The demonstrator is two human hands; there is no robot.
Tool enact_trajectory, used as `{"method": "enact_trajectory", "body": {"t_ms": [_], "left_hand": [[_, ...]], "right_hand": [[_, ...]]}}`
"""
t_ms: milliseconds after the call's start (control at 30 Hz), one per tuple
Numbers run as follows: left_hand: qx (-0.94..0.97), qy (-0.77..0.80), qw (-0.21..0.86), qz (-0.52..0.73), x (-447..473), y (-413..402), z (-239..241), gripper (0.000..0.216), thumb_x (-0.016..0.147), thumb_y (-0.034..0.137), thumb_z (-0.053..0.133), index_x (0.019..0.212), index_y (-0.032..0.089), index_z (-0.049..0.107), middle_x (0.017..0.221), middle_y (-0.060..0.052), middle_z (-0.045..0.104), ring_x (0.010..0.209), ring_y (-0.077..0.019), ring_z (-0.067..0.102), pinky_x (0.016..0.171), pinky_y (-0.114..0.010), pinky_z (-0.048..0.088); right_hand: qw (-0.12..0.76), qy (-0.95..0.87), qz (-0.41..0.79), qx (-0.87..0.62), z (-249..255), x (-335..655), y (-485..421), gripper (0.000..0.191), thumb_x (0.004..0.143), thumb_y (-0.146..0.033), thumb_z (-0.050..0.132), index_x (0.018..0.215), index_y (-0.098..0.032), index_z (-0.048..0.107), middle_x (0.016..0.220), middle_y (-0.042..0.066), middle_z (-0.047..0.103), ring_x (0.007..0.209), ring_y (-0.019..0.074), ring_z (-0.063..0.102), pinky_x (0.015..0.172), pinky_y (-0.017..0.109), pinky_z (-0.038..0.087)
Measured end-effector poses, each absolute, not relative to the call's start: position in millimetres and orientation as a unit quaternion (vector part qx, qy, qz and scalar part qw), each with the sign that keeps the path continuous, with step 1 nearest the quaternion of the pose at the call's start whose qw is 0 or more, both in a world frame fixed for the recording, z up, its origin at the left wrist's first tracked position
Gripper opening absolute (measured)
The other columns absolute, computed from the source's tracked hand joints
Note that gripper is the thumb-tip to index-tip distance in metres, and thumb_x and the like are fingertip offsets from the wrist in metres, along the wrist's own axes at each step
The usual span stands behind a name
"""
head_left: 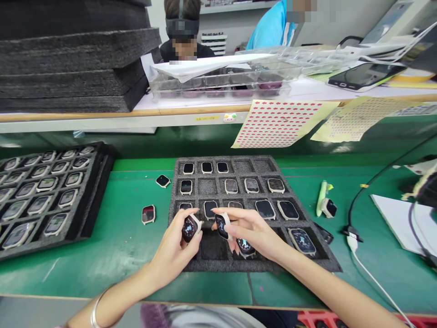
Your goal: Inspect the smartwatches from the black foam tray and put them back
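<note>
Your left grip [173, 246] is clamped on one watch [190, 228], its lit face showing, and your right grip [257, 229] pinches a second watch [221, 226], tilted, just beside it. Both watches are over the front of the foam tray [213, 266] on the green surface [111, 237]. A third watch [246, 247] shows lit beneath your right grip (whether held too, I cannot tell).

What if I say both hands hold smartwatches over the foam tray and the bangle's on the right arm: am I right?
Not quite: the head view shows the bangle on the left arm, not the right. The left hand and right hand hold smartwatches over the foam tray.
</note>
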State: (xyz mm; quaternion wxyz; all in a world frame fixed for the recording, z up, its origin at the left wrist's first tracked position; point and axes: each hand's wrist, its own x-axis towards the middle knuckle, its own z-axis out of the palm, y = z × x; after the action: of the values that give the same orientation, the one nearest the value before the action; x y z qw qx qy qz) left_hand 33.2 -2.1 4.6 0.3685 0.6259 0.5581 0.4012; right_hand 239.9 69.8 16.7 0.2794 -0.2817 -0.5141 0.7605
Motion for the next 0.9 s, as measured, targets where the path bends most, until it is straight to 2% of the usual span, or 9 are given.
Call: {"method": "enact_trajectory", "body": {"t_ms": [100, 200, 300, 400, 500, 567, 733, 833, 900], "left_hand": [[0.632, 0.558, 0.364, 0.396, 32.7, -4.5, 5.5, 0.039, 0.088, 0.023, 0.050, 0.126, 0.026, 0.041, 0.116, -0.006, 0.052, 0.104, -0.0202, 0.051, 0.089, -0.029, 0.040], [0.629, 0.560, 0.364, 0.398, 32.6, -6.0, 4.8, 0.039, 0.087, 0.022, 0.052, 0.125, 0.026, 0.043, 0.115, -0.006, 0.053, 0.103, -0.0202, 0.051, 0.087, -0.029, 0.041], [0.600, 0.558, 0.396, 0.414, 32.9, -4.4, 3.2, 0.037, 0.086, 0.023, 0.053, 0.123, 0.026, 0.045, 0.112, -0.005, 0.054, 0.099, -0.0197, 0.053, 0.077, -0.025, 0.045], [0.549, 0.534, 0.471, 0.438, 32.6, 0.6, 3.3, 0.036, 0.082, 0.022, 0.058, 0.117, 0.023, 0.050, 0.098, -0.004, 0.056, 0.083, -0.0160, 0.056, 0.063, -0.021, 0.046], [0.504, 0.498, 0.558, 0.432, 30.7, 6.4, 6.4, 0.036, 0.077, 0.022, 0.065, 0.111, 0.020, 0.052, 0.082, 0.001, 0.053, 0.060, -0.0095, 0.051, 0.043, -0.015, 0.041], [0.482, 0.481, 0.594, 0.427, 29.3, 9.2, 9.1, 0.035, 0.077, 0.022, 0.066, 0.108, 0.019, 0.052, 0.079, 0.001, 0.052, 0.056, -0.0080, 0.050, 0.037, -0.013, 0.039], [0.420, 0.463, 0.645, 0.440, 28.9, 11.2, 12.9, 0.031, 0.075, 0.019, 0.068, 0.101, 0.020, 0.051, 0.080, 0.001, 0.054, 0.054, -0.0076, 0.055, 0.033, -0.011, 0.039], [0.384, 0.455, 0.669, 0.446, 29.1, 11.8, 15.2, 0.036, 0.071, 0.017, 0.072, 0.101, 0.020, 0.052, 0.092, -0.002, 0.059, 0.057, -0.0085, 0.058, 0.035, -0.011, 0.040], [0.361, 0.445, 0.683, 0.453, 28.4, 12.2, 17.9, 0.040, 0.071, 0.017, 0.071, 0.106, 0.021, 0.052, 0.100, -0.005, 0.061, 0.065, -0.0118, 0.062, 0.041, -0.014, 0.045]], "right_hand": [[0.275, -0.514, 0.764, -0.277, 16.7, 241.1, 69.9, 0.047, 0.080, -0.027, 0.069, 0.124, -0.014, 0.057, 0.093, 0.010, 0.068, 0.049, 0.0102, 0.061, 0.044, 0.021, 0.050], [0.269, -0.513, 0.769, -0.270, 16.6, 241.4, 69.7, 0.045, 0.081, -0.026, 0.068, 0.123, -0.013, 0.058, 0.094, 0.009, 0.068, 0.050, 0.0105, 0.062, 0.044, 0.021, 0.050], [0.268, -0.505, 0.775, -0.269, 16.9, 240.3, 68.8, 0.043, 0.082, -0.026, 0.067, 0.122, -0.012, 0.058, 0.092, 0.009, 0.068, 0.051, 0.0112, 0.062, 0.044, 0.021, 0.050], [0.273, -0.489, 0.781, -0.277, 19.0, 239.0, 68.5, 0.049, 0.083, -0.027, 0.066, 0.128, -0.012, 0.052, 0.088, 0.009, 0.069, 0.054, 0.0128, 0.063, 0.046, 0.022, 0.050], [0.273, -0.461, 0.800, -0.269, 21.2, 238.8, 69.6, 0.052, 0.083, -0.028, 0.065, 0.131, -0.014, 0.048, 0.098, 0.013, 0.068, 0.060, 0.0139, 0.064, 0.050, 0.023, 0.049], [0.271, -0.443, 0.814, -0.260, 21.5, 239.0, 70.7, 0.051, 0.083, -0.028, 0.065, 0.129, -0.015, 0.049, 0.107, 0.015, 0.065, 0.065, 0.0145, 0.064, 0.052, 0.023, 0.049], [0.268, -0.433, 0.821, -0.259, 18.9, 238.9, 71.9, 0.046, 0.085, -0.031, 0.062, 0.128, -0.016, 0.050, 0.109, 0.014, 0.064, 0.066, 0.0142, 0.062, 0.050, 0.022, 0.047], [0.273, -0.447, 0.806, -0.275, 16.9, 238.7, 71.9, 0.050, 0.087, -0.032, 0.058, 0.133, -0.017, 0.045, 0.109, 0.015, 0.064, 0.062, 0.0135, 0.061, 0.047, 0.021, 0.046], [0.285, -0.464, 0.787, -0.291, 15.5, 239.1, 71.9, 0.052, 0.087, -0.032, 0.058, 0.135, -0.017, 0.043, 0.107, 0.014, 0.065, 0.061, 0.0137, 0.062, 0.047, 0.022, 0.046]]}}
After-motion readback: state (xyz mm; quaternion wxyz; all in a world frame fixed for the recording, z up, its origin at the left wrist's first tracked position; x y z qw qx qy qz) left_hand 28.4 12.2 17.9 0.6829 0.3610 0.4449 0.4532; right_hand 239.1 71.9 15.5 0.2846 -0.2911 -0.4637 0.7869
